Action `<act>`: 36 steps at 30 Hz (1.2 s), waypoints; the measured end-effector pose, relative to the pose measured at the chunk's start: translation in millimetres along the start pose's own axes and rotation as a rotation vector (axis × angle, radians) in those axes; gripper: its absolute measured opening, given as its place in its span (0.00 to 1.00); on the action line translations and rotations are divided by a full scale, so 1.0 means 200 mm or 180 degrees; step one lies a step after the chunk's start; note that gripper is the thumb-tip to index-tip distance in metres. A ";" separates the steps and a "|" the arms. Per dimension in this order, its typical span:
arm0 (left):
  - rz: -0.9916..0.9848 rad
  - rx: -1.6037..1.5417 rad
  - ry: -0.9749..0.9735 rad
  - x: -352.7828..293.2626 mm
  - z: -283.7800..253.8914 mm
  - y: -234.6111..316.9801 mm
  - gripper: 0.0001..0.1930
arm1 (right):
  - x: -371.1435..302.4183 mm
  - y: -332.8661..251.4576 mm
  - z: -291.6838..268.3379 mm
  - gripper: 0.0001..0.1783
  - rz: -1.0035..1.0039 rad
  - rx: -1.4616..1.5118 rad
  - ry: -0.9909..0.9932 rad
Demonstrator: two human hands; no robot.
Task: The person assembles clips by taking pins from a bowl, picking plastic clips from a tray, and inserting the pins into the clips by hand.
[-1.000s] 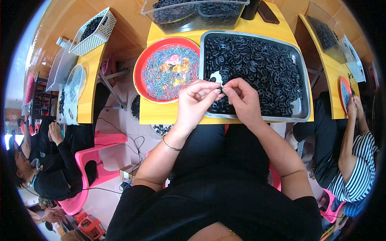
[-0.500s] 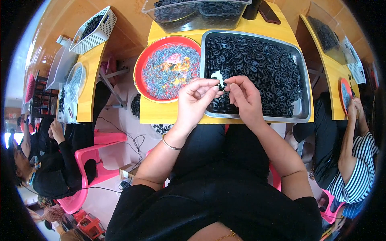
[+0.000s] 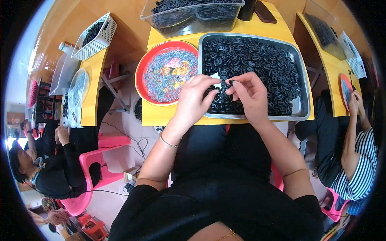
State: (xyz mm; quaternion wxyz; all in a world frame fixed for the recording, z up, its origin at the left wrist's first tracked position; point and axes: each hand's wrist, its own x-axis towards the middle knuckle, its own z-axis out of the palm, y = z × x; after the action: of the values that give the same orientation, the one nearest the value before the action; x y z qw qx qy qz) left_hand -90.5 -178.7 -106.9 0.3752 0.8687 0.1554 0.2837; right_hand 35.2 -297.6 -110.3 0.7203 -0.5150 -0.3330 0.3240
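Over the near edge of a metal tray heaped with small black oval plastic pieces, both my hands are close together. My right hand pinches a small black piece between thumb and fingers. Just left of it, my left hand has its thumb and forefinger apart, with no piece clearly held between them. Left of the tray, touching or nearly touching it, is a red round dish with many small, thin, silvery-grey pieces spread over its flower-printed bottom.
A clear bin of black pieces stands at the table's back, beside a dark cylinder and a phone. People work at yellow tables on either side. A pink chair and cables are on the left.
My hands have drawn slightly apart. The left thumb and forefinger have opened, while the right hand has shifted a little right with the black piece. The whole view has shifted slightly.
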 end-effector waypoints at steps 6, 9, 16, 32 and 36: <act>0.0510 0.2152 -0.0620 0.08 0.09 0.00 0.10 | 0.01 -0.01 -0.06 0.08 -0.0182 -0.0089 0.0055; 0.0549 0.2286 -0.0808 0.11 0.12 -0.03 0.07 | 0.01 -0.02 -0.05 0.09 -0.0333 -0.0365 -0.0021; 0.0563 0.2292 -0.0749 0.13 0.12 -0.03 0.04 | 0.02 0.00 -0.07 0.10 -0.0610 -0.1060 -0.0318; -0.1070 -0.3240 0.0150 -0.01 0.05 -0.04 0.06 | -0.05 0.03 -0.06 0.09 -0.0705 -0.1269 -0.0256; -0.1138 -0.3362 -0.0028 -0.02 0.06 -0.03 0.04 | -0.05 0.01 -0.04 0.09 -0.1266 -0.1743 -0.0458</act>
State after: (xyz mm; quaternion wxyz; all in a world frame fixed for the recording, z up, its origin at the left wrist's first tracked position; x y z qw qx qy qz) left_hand -85.8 -183.6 -120.1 0.8024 0.5240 0.1354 0.2513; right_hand 36.4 -309.1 -115.3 0.5792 -0.5900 -0.5514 0.1114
